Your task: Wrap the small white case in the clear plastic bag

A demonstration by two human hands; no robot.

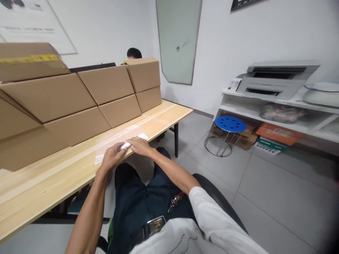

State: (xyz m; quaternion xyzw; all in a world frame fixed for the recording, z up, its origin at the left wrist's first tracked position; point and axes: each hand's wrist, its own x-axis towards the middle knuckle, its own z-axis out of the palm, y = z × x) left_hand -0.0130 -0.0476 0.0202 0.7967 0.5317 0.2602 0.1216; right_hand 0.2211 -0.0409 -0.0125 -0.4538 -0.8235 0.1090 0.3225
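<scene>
White and small, the object you hold sits at the near edge of the surface, pinched between your two hands. Your left hand is closed around its near end, fingers curled over it; your right hand lies over its far end, fingers together and pressing down. What the object is cannot be told at this size: it may be a small packet or a folded piece.

Just beyond your hands, a clear plastic film or bag lies flat on the pale wood, running away along the board. A white slip shows just past your right hand, touching or nearly touching the film.

Judgement on handling: the object appears light and slight, likely to give under pressure, so take it by its ends as you do now. The film looks thin, limp and slippery; it would best be held at an edge or corner, flat against the wood.

Cardboard boxes stand stacked in a row along the back of the surface, well apart from your hands. Another person sits behind them, only the top of the head showing. To the right, a blue stool stands on the floor near a shelf unit carrying a printer.
</scene>
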